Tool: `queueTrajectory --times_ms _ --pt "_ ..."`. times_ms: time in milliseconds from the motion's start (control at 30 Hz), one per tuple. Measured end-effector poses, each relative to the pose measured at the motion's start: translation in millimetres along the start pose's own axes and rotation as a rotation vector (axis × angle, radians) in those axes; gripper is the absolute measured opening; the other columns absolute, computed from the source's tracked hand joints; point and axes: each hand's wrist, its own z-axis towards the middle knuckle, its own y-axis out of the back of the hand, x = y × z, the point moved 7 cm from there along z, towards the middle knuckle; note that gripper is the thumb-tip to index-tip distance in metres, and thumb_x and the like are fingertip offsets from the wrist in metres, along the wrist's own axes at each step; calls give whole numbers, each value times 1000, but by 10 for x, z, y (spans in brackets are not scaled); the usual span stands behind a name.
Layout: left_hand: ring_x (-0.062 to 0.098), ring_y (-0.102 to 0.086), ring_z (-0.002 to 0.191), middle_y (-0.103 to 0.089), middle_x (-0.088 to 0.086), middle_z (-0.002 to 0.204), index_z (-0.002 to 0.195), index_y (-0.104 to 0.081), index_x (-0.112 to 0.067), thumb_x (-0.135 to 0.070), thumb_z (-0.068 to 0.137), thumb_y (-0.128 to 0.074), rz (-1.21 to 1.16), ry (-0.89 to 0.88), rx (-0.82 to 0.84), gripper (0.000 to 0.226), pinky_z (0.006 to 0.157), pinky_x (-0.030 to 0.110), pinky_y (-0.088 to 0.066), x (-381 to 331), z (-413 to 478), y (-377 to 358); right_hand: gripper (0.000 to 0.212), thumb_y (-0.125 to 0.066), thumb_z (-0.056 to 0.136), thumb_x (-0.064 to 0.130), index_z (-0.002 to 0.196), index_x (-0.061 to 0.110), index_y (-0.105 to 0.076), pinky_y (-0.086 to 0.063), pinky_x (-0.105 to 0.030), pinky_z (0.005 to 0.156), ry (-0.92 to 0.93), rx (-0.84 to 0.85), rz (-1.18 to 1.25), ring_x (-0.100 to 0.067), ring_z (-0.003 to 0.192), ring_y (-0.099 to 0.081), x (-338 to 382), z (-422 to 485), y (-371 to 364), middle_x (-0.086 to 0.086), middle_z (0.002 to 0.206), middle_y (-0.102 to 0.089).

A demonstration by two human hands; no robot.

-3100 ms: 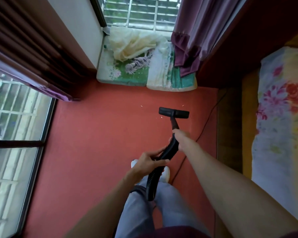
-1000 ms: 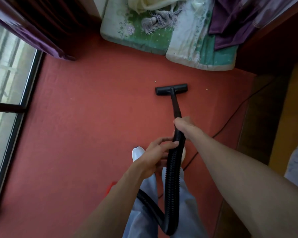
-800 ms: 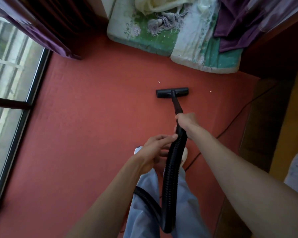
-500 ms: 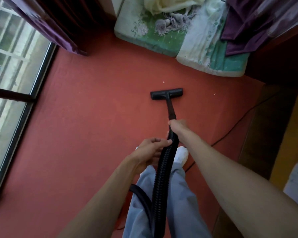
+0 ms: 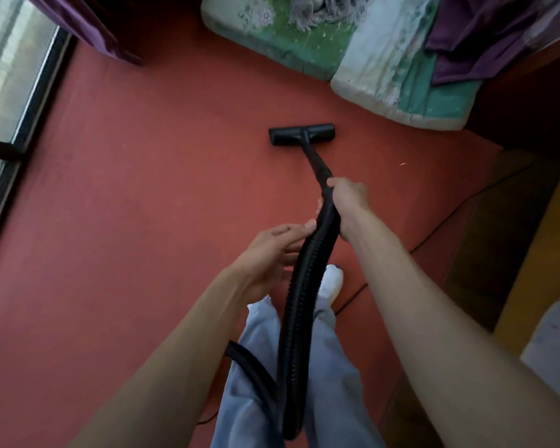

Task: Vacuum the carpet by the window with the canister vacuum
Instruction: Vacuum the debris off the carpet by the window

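A red carpet point(image 5: 126, 195) runs from the window point(image 5: 10, 79) to floral cushions point(image 5: 353, 50); the floor nozzle point(image 5: 301, 134) rests flat there. The right hand point(image 5: 348, 202) clamps the black hose point(image 5: 304, 286); the left hand point(image 5: 269, 253) touches it, fingers point(image 5: 291, 229) seemingly loose.

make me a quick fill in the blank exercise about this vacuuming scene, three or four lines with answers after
1. The floor nozzle rests on a carpet coloured ____.
2. The right hand grips the ribbed ____ just behind the wand.
3. The left hand touches the hose with its ____, palm open.
4. A thin black ____ trails across the carpet to the person's right.

Missing words: red; hose; fingertips; cord
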Motion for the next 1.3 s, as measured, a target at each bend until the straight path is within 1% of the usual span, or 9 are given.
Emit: queueTrajectory --times_ms 133,233,400,567,700,867,1033,1200,1300 --pt "14 -65 64 -67 5 80 103 -60 -8 -34 85 -69 37 104 196 33 55 24 -52 127 -140 -214 20 -59 87 17 76 0 -63 -44 -31 52 -128 -24 117 -23 48 -53 -369 -326 298 -13 61 -60" --pt "16 -64 68 -69 3 80 101 -61 -10 -33 88 -72 91 184 291 29 58 28 -52 233 -152 -323 19 -55 92 16 85 -1 -60 -42 -26 44 -257 21 265 -21 41 -50 -669 -408 386 -11 59 -56" --pt "18 -56 55 -60 4 65 94 -61 -8 -27 90 -69 106 204 178 21 53 30 -47 153 16 -408 18 -50 95 20 95 3 -50 -41 -19 37 -388 42 568 -17 34 -49 -971 -79 299 -10 64 -51" --pt "32 -69 68 -69 24 93 117 -59 3 -33 89 -68 149 183 23 47 56 33 -56 97 187 -407 17 -60 91 16 97 1 -60 -46 -25 43 -274 -47 575 -22 48 -52 -767 240 374 -12 69 -57" --pt "33 -68 75 -69 22 108 130 -54 -5 -25 87 -74 83 152 89 52 59 37 -57 20 237 -530 16 -59 92 13 104 3 -61 -46 -24 41 -163 -145 656 -21 44 -52 -465 324 620 -14 71 -57" --pt "33 -65 71 -67 24 108 123 -60 -17 -21 80 -78 137 229 215 47 59 41 -56 84 161 -767 17 -56 92 19 89 4 -62 -47 -29 52 -184 -184 679 -20 52 -54 -658 90 995 -11 72 -58" --pt "30 -66 66 -69 25 102 127 -55 -12 -17 87 -74 192 300 221 45 60 41 -59 295 162 -1001 15 -55 90 20 86 8 -62 -49 -36 62 -219 -285 652 -24 64 -56 -1057 126 1283 -12 77 -60" --pt "30 -66 69 -67 29 107 125 -61 -8 -20 90 -70 180 276 125 38 62 38 -59 380 425 -1151 14 -52 94 17 91 7 -63 -48 -31 55 -200 -269 651 -20 55 -53 -995 463 1422 -11 73 -56" --pt "38 -67 85 -63 34 118 125 -63 -9 -19 91 -68 249 206 86 35 79 48 -60 314 664 -1234 13 -53 95 18 88 10 -60 -50 -28 52 -170 -244 590 -20 54 -55 -766 774 1544 -9 70 -57"
